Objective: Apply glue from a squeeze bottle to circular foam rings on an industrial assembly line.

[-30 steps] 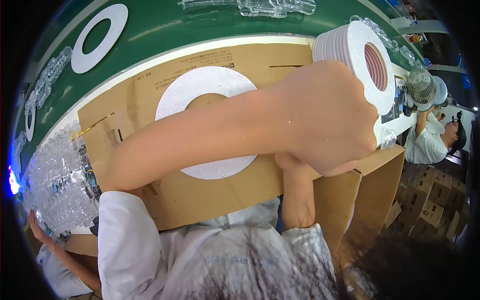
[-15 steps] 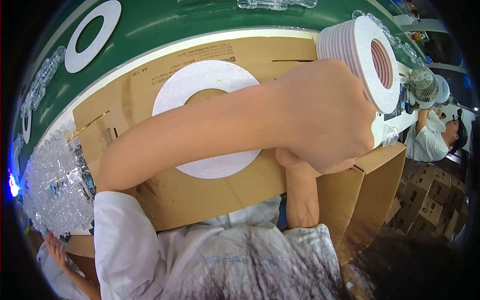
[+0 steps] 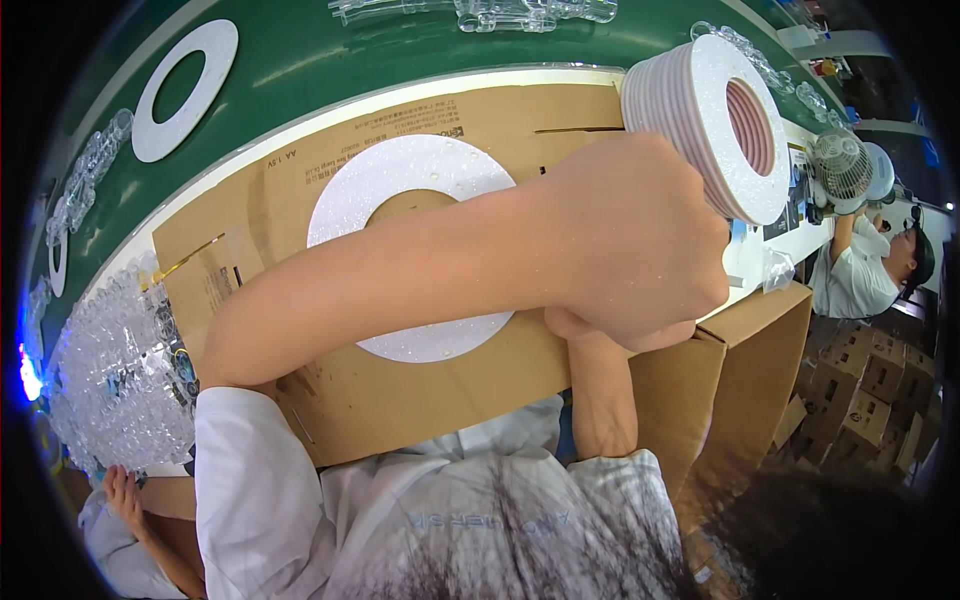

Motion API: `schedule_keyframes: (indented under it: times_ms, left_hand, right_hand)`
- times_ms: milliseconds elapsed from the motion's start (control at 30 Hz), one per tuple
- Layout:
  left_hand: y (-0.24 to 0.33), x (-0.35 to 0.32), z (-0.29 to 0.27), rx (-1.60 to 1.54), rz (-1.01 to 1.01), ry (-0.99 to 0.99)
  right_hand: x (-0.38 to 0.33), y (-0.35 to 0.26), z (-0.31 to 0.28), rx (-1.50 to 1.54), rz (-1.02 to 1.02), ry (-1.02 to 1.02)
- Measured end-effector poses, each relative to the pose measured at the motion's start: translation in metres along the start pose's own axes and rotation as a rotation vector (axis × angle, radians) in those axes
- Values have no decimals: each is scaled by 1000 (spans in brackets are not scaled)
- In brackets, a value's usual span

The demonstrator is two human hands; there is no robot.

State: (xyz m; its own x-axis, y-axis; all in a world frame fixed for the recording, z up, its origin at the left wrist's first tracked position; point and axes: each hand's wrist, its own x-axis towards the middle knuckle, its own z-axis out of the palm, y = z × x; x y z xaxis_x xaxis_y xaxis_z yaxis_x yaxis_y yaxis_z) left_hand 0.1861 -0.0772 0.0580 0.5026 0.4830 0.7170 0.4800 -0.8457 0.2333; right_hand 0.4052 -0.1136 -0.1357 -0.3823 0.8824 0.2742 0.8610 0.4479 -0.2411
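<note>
Nearest to the camera is the white sleeve (image 3: 255, 490) of the person. From it the left forearm crosses the picture to the right. The left hand (image 3: 635, 235) is closed into a fist on the stack of white foam rings (image 3: 715, 120), at its lower left side. The stack is held on its edge, tilted, so that its round opening looks to the right. The right forearm comes up from below, and the right hand (image 3: 580, 335) is mostly hidden under the left one; I cannot tell if it is closed or what it touches.

Under the arms lies a flat brown cardboard sheet (image 3: 300, 200), and one single white foam ring (image 3: 400, 180) lies flat on it, partly covered by the left forearm. At the left edge is a heap of clear plastic pieces (image 3: 115, 380).

Farther away is the green counter (image 3: 330, 60), with another white ring (image 3: 185, 90) lying flat on it at the upper left. At the far right a second person (image 3: 870, 270) in white stands near stacked brown boxes (image 3: 870, 390).
</note>
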Motion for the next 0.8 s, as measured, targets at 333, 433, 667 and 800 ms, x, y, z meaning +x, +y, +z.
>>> schedule_keyframes:
  times_ms: [333,433,667,800]
  left_hand:
    - [-4,4,-4,44,76,-27]
    - [-8,2,-6,66,64,-6]
    - [-11,3,0,84,65,-22]
    - [-12,0,-1,91,45,-16]
  right_hand:
    - [42,-87,-53,349,341,-25]
    - [45,-84,-46,353,351,-21]
    - [47,-55,-27,329,375,5]
    - [49,-51,-17,332,370,7]
